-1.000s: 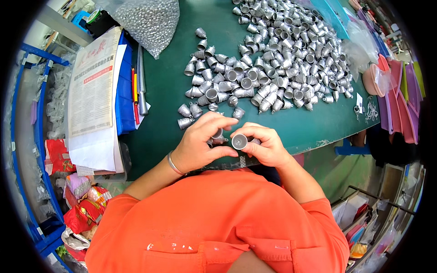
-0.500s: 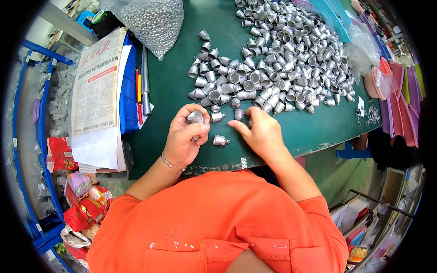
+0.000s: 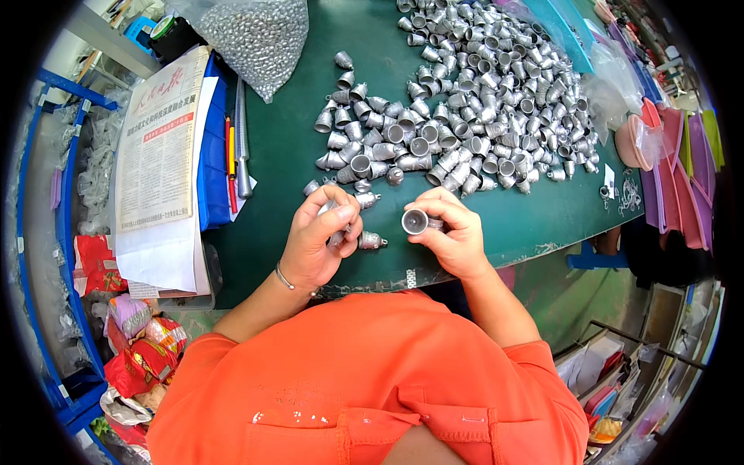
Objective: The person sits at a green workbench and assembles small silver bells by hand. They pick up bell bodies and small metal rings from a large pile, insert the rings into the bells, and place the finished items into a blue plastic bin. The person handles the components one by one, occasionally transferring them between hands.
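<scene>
My left hand (image 3: 316, 240) is closed with its fingers curled round a small grey metal bell, mostly hidden by the fingers. To its right, my right hand (image 3: 453, 232) grips another grey metal bell (image 3: 415, 222) between thumb and fingers, its open mouth turned up toward me. Between the hands, one bell (image 3: 373, 241) lies on its side beside my left fingers. A second loose bell (image 3: 368, 201) rests a little farther away. Just beyond both hands spreads a large heap of the same bells (image 3: 496, 101), tumbled in every direction.
The green table (image 3: 263, 155) carries a clear bag of small silver balls (image 3: 256, 43) at the far left. A blue tray (image 3: 215, 167) with a newspaper (image 3: 159, 147) stands at left. Pink and purple bins (image 3: 673, 170) are at right, near small metal rings (image 3: 629, 194).
My right hand has taken up a bell and turned its mouth upward. The left fingers have closed further over their bell, and a bell now shows on the table beyond that hand.
</scene>
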Demonstrator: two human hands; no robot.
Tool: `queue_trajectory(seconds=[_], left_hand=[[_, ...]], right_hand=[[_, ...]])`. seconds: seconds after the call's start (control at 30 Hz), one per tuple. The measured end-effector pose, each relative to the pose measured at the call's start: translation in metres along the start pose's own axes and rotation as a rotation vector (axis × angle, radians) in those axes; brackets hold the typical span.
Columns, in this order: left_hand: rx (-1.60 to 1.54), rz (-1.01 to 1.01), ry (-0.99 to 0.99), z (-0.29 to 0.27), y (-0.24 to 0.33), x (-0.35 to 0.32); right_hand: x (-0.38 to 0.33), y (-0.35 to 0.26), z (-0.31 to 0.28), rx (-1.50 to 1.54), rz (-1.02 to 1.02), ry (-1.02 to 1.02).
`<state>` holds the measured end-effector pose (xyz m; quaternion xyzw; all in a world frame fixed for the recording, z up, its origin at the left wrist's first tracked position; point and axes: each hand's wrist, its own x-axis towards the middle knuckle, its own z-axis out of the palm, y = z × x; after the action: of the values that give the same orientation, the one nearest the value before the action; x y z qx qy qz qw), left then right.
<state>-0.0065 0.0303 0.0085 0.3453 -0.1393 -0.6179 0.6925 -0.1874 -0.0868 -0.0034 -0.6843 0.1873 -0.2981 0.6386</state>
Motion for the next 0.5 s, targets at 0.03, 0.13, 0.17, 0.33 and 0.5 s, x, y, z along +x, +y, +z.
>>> queue_trajectory(seconds=[0.03, 0.13, 0.17, 0.33, 0.5], left_hand=[[0.010, -0.005, -0.009, 0.000, 0.000, -0.001], [-0.046, -0.014, -0.050, -0.002, 0.000, -0.003], [-0.061, -0.015, -0.034, -0.002, 0.001, -0.003], [-0.053, 0.033, 0.026, -0.005, 0.003, -0.004], [-0.066, 0.016, 0.018, 0.000, 0.002, -0.006]], right_hand=[[-0.001, -0.002, -0.002, 0.106, 0.063, -0.032], [-0.007, 0.006, -0.011, 0.895, 0.291, -0.214], [-0.008, 0.006, -0.011, 1.150, 0.346, -0.241], [0.023, 0.000, -0.018, 0.682, 0.157, -0.029], [0.055, -0.004, 0.010, -1.032, -0.255, 0.088]])
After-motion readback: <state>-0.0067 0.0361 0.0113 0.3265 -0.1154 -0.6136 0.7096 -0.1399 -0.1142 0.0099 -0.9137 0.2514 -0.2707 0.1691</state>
